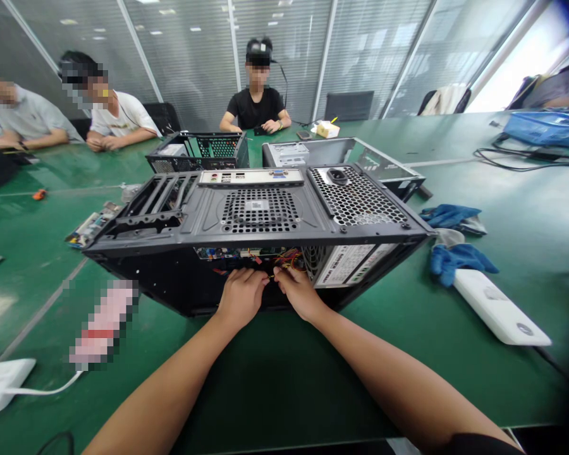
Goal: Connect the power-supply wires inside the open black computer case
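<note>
A black computer case (199, 221) stands in front of me with its rear panel facing up and its near side open. Inside it are a motherboard (246, 253) and a power supply (355, 264) with a white label. Red and yellow cables (291, 258) hang beside the power supply. My left hand (239, 296) reaches into the opening, fingertips pinched on a thin yellow cable. Close by on the right, my right hand (299, 292) pinches the same cable near the bundle. The ends of the cable are hidden by my fingers.
Behind the case stand another open case (199, 150) and a grey metal case shell (351, 151). Blue gloves (464, 260) and a white power bank (500, 306) lie right. At left are a circuit board (92, 226), a blurred-out pink item and a white device (4, 382). Several people sit opposite.
</note>
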